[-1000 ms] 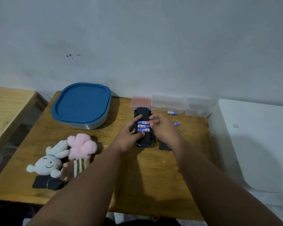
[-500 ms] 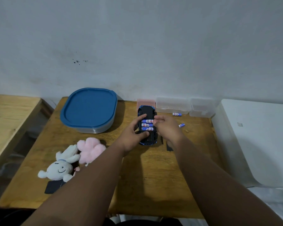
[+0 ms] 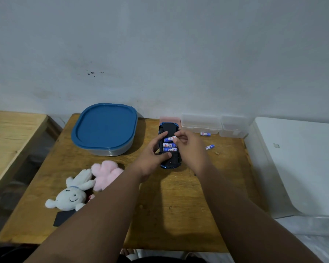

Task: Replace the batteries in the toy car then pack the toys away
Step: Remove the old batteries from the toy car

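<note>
Head view: toy car (image 3: pixel 169 147) is laid belly-up on the wooden counter (image 3: pixel 169 205), far centre, batt. bay uncovered w/ three batteries seen inside. Car's left side is gripped by left hand (image 3: pixel 152 158), thumb across near end of bay. Top battery (image 3: pixel 169 138), tilted, is pinched at its right end by right hand (image 3: pixel 192 147) fingertips. Two loose batteries (image 3: pixel 209 147) are seen right of the car. Blue-lidded container (image 3: pixel 104 128) is at far left; white plush (image 3: pixel 70 194) & pink plush (image 3: pixel 106 172) are at near left.
</note>
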